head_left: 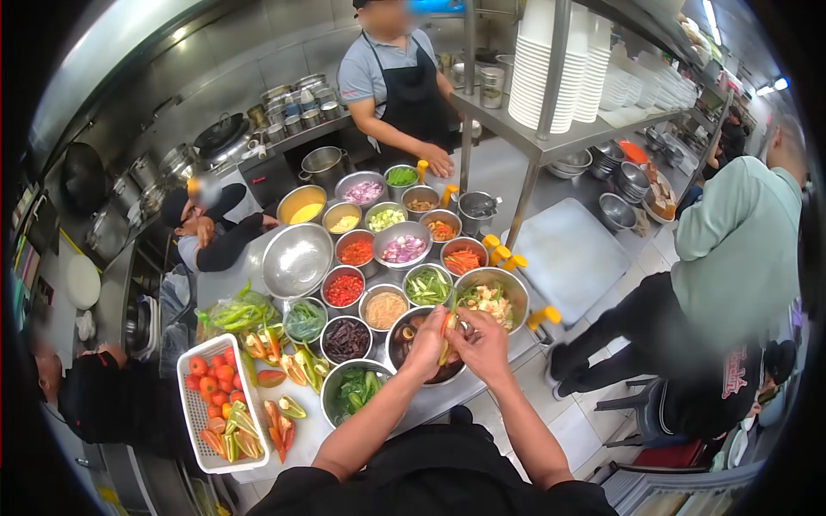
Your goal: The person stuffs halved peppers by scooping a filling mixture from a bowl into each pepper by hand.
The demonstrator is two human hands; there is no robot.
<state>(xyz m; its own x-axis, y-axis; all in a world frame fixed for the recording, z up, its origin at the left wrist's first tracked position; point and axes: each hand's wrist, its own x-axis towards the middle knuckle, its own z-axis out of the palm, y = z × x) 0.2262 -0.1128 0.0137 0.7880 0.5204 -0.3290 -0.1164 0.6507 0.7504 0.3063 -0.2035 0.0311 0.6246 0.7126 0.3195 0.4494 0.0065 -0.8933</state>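
Observation:
My left hand [427,346] and my right hand [483,346] meet over a steel bowl [392,351] of dark brown mushroom-like pieces. Between their fingers is a narrow red and green pepper piece [447,328], held upright and partly hidden by the fingers. Just behind my right hand stands a bowl of pale mixed pieces [487,297]. Cut green stalks [428,285] fill a bowl beyond my left hand. Nearer me, to the left, is a bowl of dark green leaves [356,391]. Halved peppers [297,365] lie on the table further left.
A white basket [188,404] holds tomatoes and cut peppers. Several bowls of chopped ingredients stand close together, beside a large steel bowl [297,260]. A cutting board [572,249] lies at right, below a shelf [525,138] with stacked tubs. Several people stand or sit around the table.

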